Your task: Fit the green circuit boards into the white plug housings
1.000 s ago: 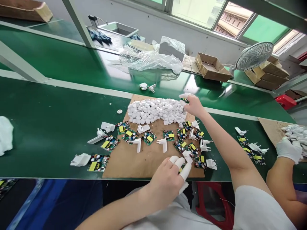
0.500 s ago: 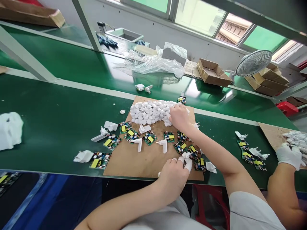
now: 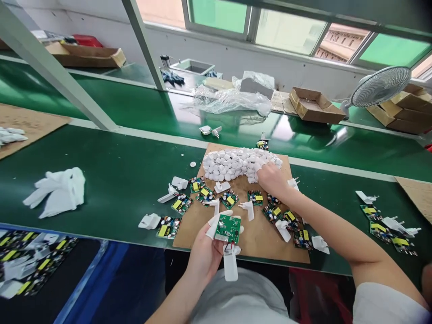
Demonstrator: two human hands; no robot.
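Observation:
My left hand (image 3: pixel 209 245) grips a green circuit board (image 3: pixel 228 228), solder side up, above the front of the brown cardboard sheet (image 3: pixel 266 247). A white plug piece (image 3: pixel 231 266) hangs below the board, joined by short wires. My right hand (image 3: pixel 272 177) reaches into a heap of small white plastic pieces (image 3: pixel 232 164) at the back of the cardboard. Its fingers are curled, with white covers on some fingertips; whatever they pinch cannot be made out. Several boards with yellow parts (image 3: pixel 229 199) and white plug pieces (image 3: pixel 248 209) lie around both hands.
A white glove (image 3: pixel 59 191) lies on the green bench to the left. More boards with plugs (image 3: pixel 380 227) are at the right. Beyond the bench are clear plastic wrap (image 3: pixel 232 101), a cardboard box (image 3: pixel 313 105) and a fan (image 3: pixel 380 87). A slanted post (image 3: pixel 67 76) rises at left.
My left hand has lifted the board with its plug piece and moved left over the cardboard. My right hand stays at the heap. The view has turned left; the co-worker's gloved hand is out of sight.

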